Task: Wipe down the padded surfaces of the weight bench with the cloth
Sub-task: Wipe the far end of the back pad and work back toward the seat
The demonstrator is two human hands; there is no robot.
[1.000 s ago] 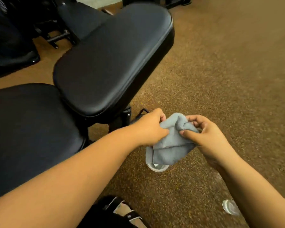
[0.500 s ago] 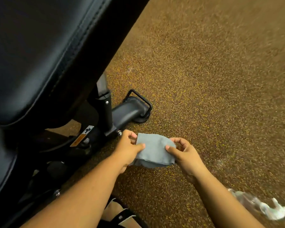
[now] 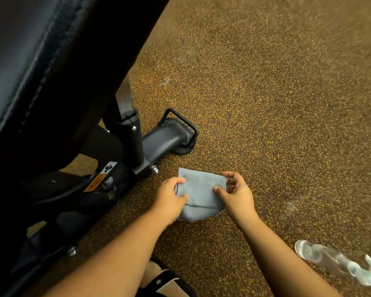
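A folded blue-grey cloth (image 3: 199, 194) is stretched between my two hands, low over the brown speckled floor. My left hand (image 3: 169, 200) pinches its left edge with thumb and fingers. On the right edge, my right hand (image 3: 236, 194) pinches the cloth, thumb on top. The black padded bench (image 3: 41, 61) fills the upper left, its stitched side very close to the camera; most of the padding is out of view. Both hands are to the right of the bench frame, not touching it.
The bench's black steel frame (image 3: 135, 144) and its floor foot with a loop handle (image 3: 176, 133) stand just above the cloth. A clear plastic spray bottle (image 3: 334, 262) lies on the floor at lower right. My sandalled foot (image 3: 163, 281) shows at the bottom.
The view dropped from over the bench pads down to the frame and floor. My hands lowered with the cloth and flattened it from a bunched wad into a folded pad.
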